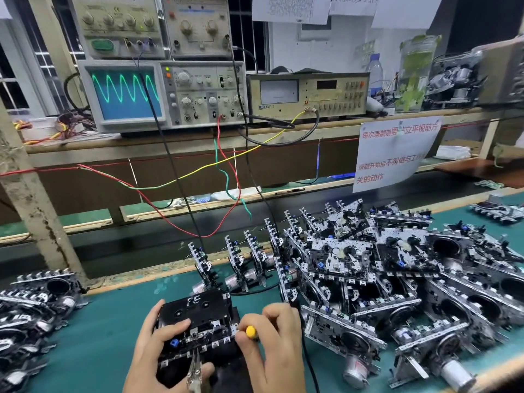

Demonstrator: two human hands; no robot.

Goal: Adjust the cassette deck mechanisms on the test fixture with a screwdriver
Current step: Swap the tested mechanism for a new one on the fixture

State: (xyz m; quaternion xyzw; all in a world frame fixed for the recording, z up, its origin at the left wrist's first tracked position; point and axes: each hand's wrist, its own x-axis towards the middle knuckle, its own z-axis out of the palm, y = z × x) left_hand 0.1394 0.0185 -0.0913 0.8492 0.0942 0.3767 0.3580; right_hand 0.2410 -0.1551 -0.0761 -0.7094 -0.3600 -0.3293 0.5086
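A cassette deck mechanism [198,327] sits on the black test fixture [226,361] at the bench's front, with a black cassette marked "PE" [195,306] loaded on top. My left hand [150,353] grips the mechanism's left side, thumb across its front, fingers over its top. My right hand [272,344] holds a yellow-handled screwdriver [251,331], its tip pointing left into the mechanism's right edge. A metal clip [195,370] hangs at the fixture's front.
Several deck mechanisms [382,265] lie piled on the green mat to the right, more [34,307] at the left. An oscilloscope [161,95] showing a sine wave and other instruments [309,95] stand on the shelf; loose wires [226,180] drop toward the fixture.
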